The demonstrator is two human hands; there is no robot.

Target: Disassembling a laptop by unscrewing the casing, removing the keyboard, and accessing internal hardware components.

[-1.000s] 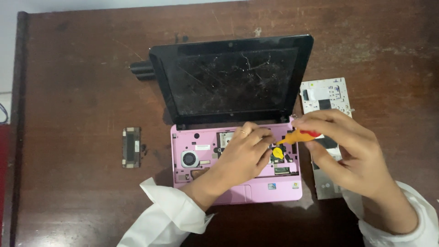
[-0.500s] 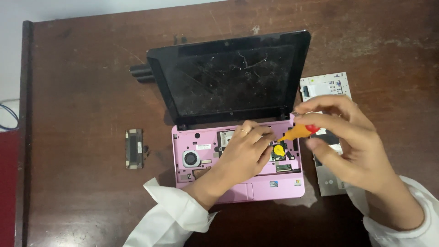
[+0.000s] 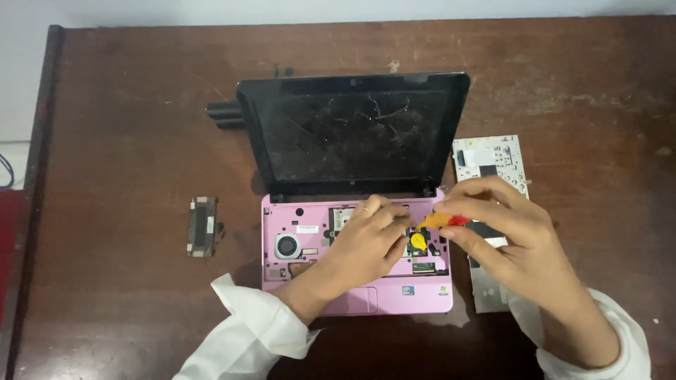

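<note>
Overhead: pink laptop [image 3: 355, 288] at table [image 3: 127, 105] centre, keyboard removed; left hand [image 3: 366, 243] resting flat on exposed internals; right hand [image 3: 503, 232], three o'clock, pinching orange-red screwdriver [image 3: 442, 221] toward yellow disc [image 3: 418, 241].

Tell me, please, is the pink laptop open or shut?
Open: the pink laptop has its dark screen raised, and its keyboard deck is bare, exposing inner parts.
</note>
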